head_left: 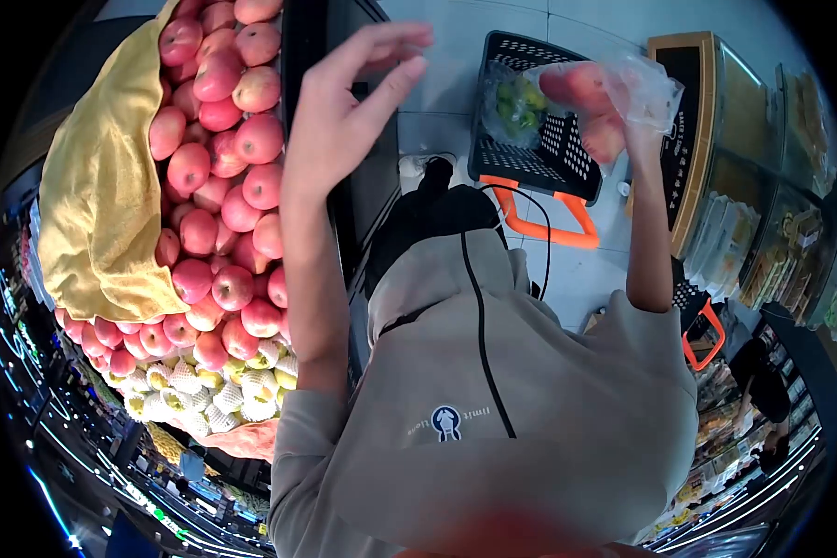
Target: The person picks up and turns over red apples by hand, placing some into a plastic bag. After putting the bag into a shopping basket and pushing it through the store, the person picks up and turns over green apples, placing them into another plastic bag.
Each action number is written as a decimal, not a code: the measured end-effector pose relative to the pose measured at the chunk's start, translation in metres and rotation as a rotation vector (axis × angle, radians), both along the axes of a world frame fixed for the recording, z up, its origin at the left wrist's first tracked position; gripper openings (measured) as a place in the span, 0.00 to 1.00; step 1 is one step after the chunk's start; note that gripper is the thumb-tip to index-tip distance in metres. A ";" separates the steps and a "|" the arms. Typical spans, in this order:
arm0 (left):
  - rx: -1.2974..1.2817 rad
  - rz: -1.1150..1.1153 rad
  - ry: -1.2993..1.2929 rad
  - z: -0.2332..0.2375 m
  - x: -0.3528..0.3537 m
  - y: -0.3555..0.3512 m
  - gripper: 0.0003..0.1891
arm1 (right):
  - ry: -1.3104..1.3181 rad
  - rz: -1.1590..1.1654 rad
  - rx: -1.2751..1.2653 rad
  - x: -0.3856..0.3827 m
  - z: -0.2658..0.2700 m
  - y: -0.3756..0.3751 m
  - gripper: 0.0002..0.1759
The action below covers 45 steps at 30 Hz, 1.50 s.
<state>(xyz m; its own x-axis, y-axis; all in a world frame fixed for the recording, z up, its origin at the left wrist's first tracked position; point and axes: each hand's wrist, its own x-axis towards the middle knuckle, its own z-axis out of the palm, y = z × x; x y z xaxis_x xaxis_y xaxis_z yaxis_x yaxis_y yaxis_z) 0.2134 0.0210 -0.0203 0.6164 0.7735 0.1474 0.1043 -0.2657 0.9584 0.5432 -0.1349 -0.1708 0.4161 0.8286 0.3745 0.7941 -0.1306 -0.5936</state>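
My right hand (644,126) is closed on the gathered top of a clear plastic bag (649,93). Several red apples (586,88) sit inside it, above the right side of a black shopping basket (493,56). In that basket lies another clear bag with green produce (516,102). My left hand (358,98) is raised beside the apple display, fingers curved and thumb apart, with nothing in it. To its left is a heap of loose red apples (219,74).
A yellow cloth (98,205) drapes over the heap's left side. Fruit in white foam nets (228,398) lies closer in. An orange handle (558,232) sticks out from the basket toward me. Shelves of packaged goods (725,232) stand at right, near another orange-handled basket (705,335) and a person (763,381).
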 end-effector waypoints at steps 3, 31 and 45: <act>-0.253 0.007 0.204 -0.089 0.014 -0.067 0.13 | 0.335 -0.070 -0.130 -0.009 -0.042 -0.029 0.16; -0.174 -0.005 0.392 -0.218 0.058 -0.262 0.06 | 0.265 0.064 -1.202 -0.033 -0.483 -0.100 0.14; -0.110 0.008 0.390 -0.223 0.055 -0.262 0.05 | 0.408 0.059 -1.165 -0.039 -0.445 -0.094 0.21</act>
